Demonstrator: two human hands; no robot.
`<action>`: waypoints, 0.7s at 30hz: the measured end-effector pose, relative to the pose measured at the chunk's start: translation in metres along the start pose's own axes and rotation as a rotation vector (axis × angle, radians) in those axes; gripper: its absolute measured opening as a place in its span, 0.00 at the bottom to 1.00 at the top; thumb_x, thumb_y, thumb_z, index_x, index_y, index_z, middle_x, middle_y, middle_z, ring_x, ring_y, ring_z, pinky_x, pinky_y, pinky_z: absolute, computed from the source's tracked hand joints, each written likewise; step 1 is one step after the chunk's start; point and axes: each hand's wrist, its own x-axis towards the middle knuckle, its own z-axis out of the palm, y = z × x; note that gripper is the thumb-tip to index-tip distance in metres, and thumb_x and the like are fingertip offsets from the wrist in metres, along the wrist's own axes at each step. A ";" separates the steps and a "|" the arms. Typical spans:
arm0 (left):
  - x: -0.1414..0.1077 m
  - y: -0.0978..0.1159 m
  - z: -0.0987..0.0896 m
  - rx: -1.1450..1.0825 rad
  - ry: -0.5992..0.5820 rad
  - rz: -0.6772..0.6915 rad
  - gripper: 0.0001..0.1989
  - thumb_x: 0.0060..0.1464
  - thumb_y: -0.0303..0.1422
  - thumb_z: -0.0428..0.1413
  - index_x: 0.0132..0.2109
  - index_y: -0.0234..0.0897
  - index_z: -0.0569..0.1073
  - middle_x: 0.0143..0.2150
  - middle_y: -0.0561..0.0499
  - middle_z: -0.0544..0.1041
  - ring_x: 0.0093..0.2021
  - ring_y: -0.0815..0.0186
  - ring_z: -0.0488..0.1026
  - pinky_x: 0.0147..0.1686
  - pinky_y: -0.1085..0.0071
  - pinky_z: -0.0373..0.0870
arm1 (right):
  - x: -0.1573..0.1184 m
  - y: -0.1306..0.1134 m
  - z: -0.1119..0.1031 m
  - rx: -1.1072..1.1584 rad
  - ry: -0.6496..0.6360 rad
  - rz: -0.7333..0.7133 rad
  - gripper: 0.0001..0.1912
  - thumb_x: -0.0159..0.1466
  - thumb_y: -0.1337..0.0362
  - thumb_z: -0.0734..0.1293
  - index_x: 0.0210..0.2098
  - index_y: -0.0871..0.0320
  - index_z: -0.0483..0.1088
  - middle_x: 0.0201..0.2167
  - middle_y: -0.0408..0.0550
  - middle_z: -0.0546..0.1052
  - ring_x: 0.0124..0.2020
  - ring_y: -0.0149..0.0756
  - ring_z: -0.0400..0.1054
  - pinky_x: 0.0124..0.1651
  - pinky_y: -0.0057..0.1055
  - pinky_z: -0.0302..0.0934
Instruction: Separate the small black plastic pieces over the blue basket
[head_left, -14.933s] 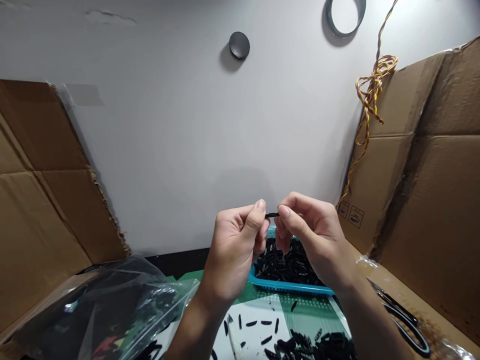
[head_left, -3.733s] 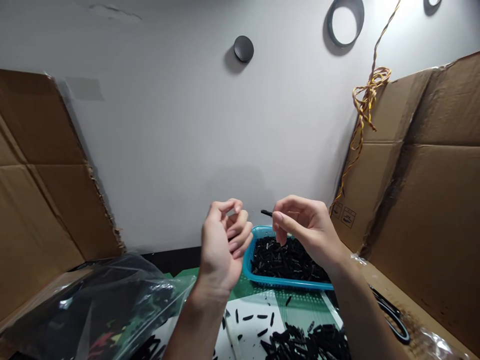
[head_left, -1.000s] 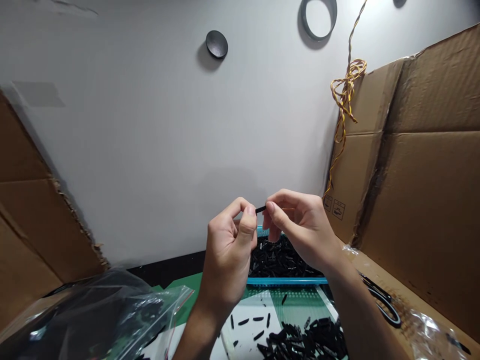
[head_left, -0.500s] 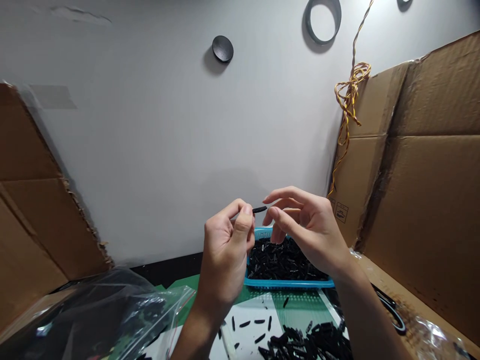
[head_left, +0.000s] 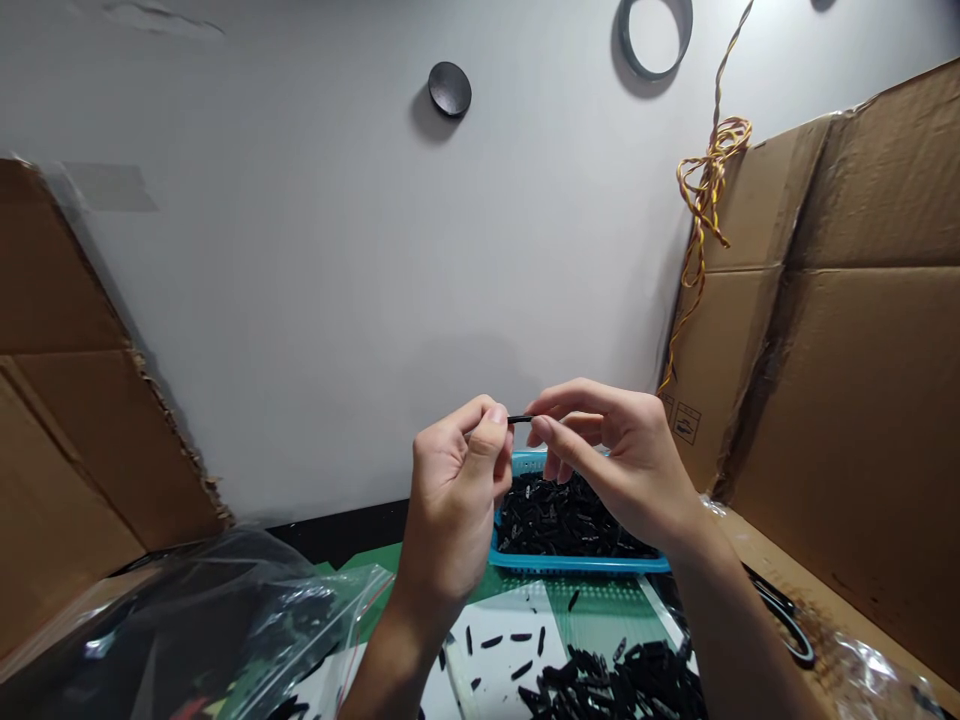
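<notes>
A small slim black piece (head_left: 519, 419) is held level between both hands, above the front of a blue basket (head_left: 577, 565) full of similar black pieces. My left hand (head_left: 459, 490) pinches its left end between thumb and index finger. At the other end, the thumb and index fingertip of my right hand (head_left: 611, 450) close on the piece, with the other fingers loosely curled. Below the hands, several black pieces (head_left: 521, 637) lie apart on a white sheet (head_left: 487, 612), and a heap of them (head_left: 630, 680) is at the bottom.
Clear plastic bags (head_left: 300, 610) lie at the lower left. Cardboard walls stand at the left (head_left: 67, 400) and right (head_left: 877, 400). Twisted yellow wire (head_left: 709, 180) hangs at the right. Black-handled scissors (head_left: 787, 620) are beside my right forearm. A green mat (head_left: 600, 610) lies under the basket.
The thumb and index finger of my right hand have closed onto the free right end of the black piece. My left hand keeps its pinch. The view has shifted slightly.
</notes>
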 end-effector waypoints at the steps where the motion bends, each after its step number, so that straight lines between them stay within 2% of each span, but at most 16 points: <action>1: 0.000 0.000 0.000 0.000 0.002 -0.005 0.21 0.68 0.39 0.56 0.27 0.38 0.62 0.24 0.57 0.57 0.22 0.74 0.50 0.20 0.75 0.45 | 0.000 0.000 0.000 0.000 -0.001 0.001 0.03 0.69 0.65 0.75 0.42 0.53 0.83 0.34 0.43 0.82 0.25 0.31 0.76 0.28 0.33 0.70; 3: 0.000 0.000 0.000 0.003 0.003 -0.013 0.21 0.68 0.39 0.56 0.26 0.38 0.62 0.23 0.57 0.57 0.22 0.74 0.49 0.19 0.75 0.45 | 0.000 0.001 0.000 0.002 -0.001 0.006 0.01 0.69 0.64 0.75 0.40 0.53 0.82 0.32 0.43 0.82 0.25 0.32 0.75 0.28 0.33 0.70; 14: 0.000 0.000 0.003 -0.044 -0.037 -0.036 0.21 0.67 0.39 0.56 0.26 0.38 0.65 0.19 0.59 0.55 0.19 0.74 0.46 0.19 0.75 0.44 | -0.001 0.003 -0.002 -0.004 -0.018 0.029 0.07 0.71 0.61 0.74 0.37 0.55 0.80 0.30 0.43 0.80 0.26 0.32 0.73 0.29 0.33 0.68; 18: 0.000 -0.001 0.002 -0.056 -0.024 -0.039 0.20 0.67 0.39 0.55 0.26 0.38 0.66 0.18 0.60 0.54 0.19 0.75 0.45 0.18 0.75 0.43 | -0.001 0.003 -0.002 -0.025 -0.006 0.036 0.10 0.71 0.57 0.74 0.35 0.56 0.80 0.29 0.44 0.79 0.25 0.33 0.73 0.28 0.33 0.66; 21: 0.001 -0.002 -0.001 -0.118 -0.033 -0.094 0.18 0.66 0.39 0.54 0.28 0.39 0.67 0.17 0.61 0.52 0.18 0.75 0.43 0.17 0.76 0.40 | -0.001 0.005 -0.004 -0.039 0.019 0.037 0.14 0.72 0.54 0.72 0.34 0.56 0.79 0.26 0.44 0.78 0.25 0.33 0.73 0.28 0.33 0.66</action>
